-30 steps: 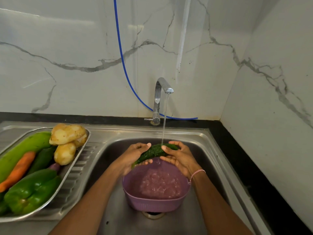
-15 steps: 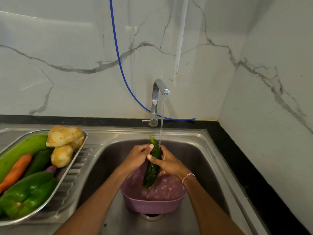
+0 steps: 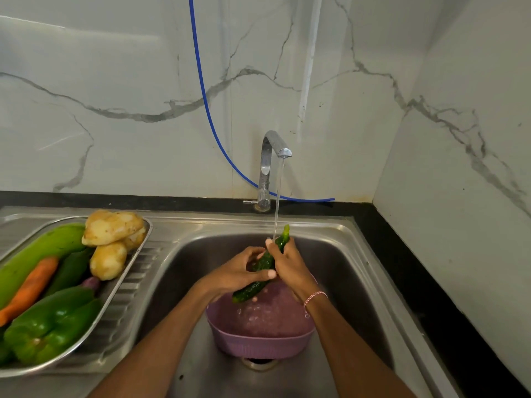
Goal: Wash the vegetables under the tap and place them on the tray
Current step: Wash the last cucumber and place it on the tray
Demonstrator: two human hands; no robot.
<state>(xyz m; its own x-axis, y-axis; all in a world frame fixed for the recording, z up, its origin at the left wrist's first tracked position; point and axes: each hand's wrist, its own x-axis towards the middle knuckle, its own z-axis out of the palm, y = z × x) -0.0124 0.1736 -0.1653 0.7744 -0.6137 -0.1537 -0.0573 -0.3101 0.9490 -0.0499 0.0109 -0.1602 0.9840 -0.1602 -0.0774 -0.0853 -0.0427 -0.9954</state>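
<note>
Under the thin stream from the curved chrome tap (image 3: 268, 168), a dark green, bumpy cucumber (image 3: 265, 262) stood steeply tilted, tip toward the spout. The right hand (image 3: 288, 265) curled its fingers round the upper part. The left hand (image 3: 240, 274) gripped the middle, thumb laid across the skin. Both forearms met below the tap, above a purple plastic colander (image 3: 258, 340). Left of the tap sat the oval steel tray (image 3: 126, 288), holding pale yellow potatoes (image 3: 112, 228) and an orange carrot (image 3: 31, 285).

You've got three yellow-brown potatoes (image 3: 112, 226), one orange carrot (image 3: 31, 285), one glossy green bell pepper (image 3: 54, 323), one long pale-green gourd (image 3: 37, 251), two dark green cucumbers (image 3: 249, 291), one steel tray (image 3: 120, 285), one purple plastic basket (image 3: 261, 343), one chrome tap (image 3: 265, 165).
</note>
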